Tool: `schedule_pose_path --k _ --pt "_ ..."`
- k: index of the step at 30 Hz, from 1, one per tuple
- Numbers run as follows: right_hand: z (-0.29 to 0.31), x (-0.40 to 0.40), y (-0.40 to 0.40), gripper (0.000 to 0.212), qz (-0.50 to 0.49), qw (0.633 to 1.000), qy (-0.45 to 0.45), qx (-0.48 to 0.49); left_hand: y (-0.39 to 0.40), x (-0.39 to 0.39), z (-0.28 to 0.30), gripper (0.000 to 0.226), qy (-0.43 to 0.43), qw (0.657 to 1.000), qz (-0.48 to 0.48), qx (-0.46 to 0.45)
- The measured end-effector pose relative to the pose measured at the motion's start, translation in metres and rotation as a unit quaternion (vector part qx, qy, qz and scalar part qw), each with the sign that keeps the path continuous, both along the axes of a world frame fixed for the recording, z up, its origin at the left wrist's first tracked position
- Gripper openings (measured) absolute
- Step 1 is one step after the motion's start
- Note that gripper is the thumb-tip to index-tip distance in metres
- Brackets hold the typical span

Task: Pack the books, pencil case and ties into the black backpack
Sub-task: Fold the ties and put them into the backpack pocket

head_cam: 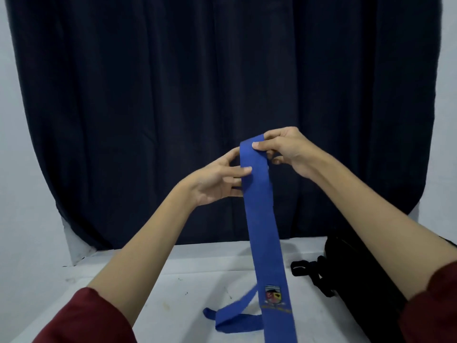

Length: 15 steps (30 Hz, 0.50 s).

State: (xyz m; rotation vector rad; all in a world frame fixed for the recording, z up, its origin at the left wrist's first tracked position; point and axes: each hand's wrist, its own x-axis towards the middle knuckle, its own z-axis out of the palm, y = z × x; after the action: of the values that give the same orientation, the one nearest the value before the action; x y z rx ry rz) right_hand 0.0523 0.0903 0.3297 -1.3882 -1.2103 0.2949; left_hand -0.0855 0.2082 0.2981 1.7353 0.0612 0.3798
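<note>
A long blue tie (262, 224) with a sewn crest near its wide end hangs from my raised hands down to the white table (188, 288). My right hand (284, 149) pinches the tie's folded top between thumb and fingers. My left hand (217, 180) holds the tie just below, thumb on its front and fingers behind. The tie's narrow end lies loose on the table. The black backpack (358, 276) lies on the table at the right, partly hidden by my right forearm. No books or pencil case are in view.
A dark navy curtain (197, 95) hangs behind the table, with pale wall at both sides. A black strap with a buckle (309, 268) sticks out of the backpack toward the table's middle.
</note>
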Motion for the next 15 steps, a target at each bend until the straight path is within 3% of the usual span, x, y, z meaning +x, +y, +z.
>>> schedule_pose_path --k 9,13,15 --pt "-0.018 0.009 -0.01 0.038 0.072 0.996 0.026 -0.051 -0.009 0.009 0.028 0.039 -0.095 0.989 0.108 0.018" --pt "-0.015 0.006 -0.007 0.018 0.086 0.996 0.028 -0.005 -0.012 0.01 0.037 0.028 -0.083 0.983 0.129 0.097" --pt "-0.009 0.005 -0.008 0.008 0.095 0.995 0.037 0.021 -0.013 0.011 0.032 0.039 -0.069 0.988 0.116 0.076"
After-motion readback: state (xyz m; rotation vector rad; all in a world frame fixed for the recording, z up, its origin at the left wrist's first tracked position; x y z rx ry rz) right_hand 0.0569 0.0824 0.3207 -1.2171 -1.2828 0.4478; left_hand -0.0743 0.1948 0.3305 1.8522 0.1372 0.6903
